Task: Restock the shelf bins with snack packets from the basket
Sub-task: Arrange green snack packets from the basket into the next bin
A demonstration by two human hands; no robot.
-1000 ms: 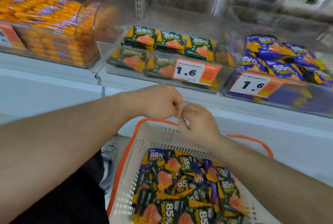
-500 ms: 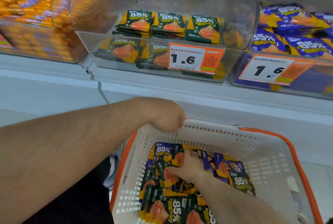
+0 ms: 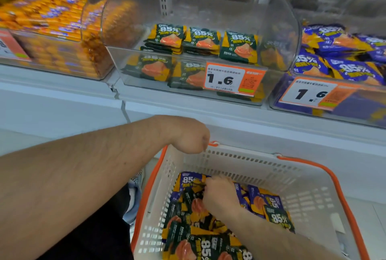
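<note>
A white basket (image 3: 292, 178) with orange handles stands below the shelf, holding several green and purple snack packets (image 3: 208, 243). My right hand (image 3: 219, 196) is down inside it, and its fingers curl onto a packet (image 3: 189, 179) at the far end of the pile. My left hand (image 3: 188, 137) is a fist at the basket's far-left rim corner, apparently gripping the rim; its fingers are hidden underneath. Above, the clear middle bin (image 3: 279, 30) holds a few low stacks of green packets (image 3: 200, 39).
The right bin is heaped with purple packets (image 3: 338, 53), and the left bin is full of orange packets (image 3: 52, 19). Orange-and-white price tags (image 3: 227, 79) marked 1.6 hang on the bin fronts. A white shelf ledge (image 3: 208, 113) runs between bins and basket.
My right hand left my left hand at the basket's rim, dropped into the basket and moved to the far end of the pile. The left hand stayed at the rim. The view shifted slightly.
</note>
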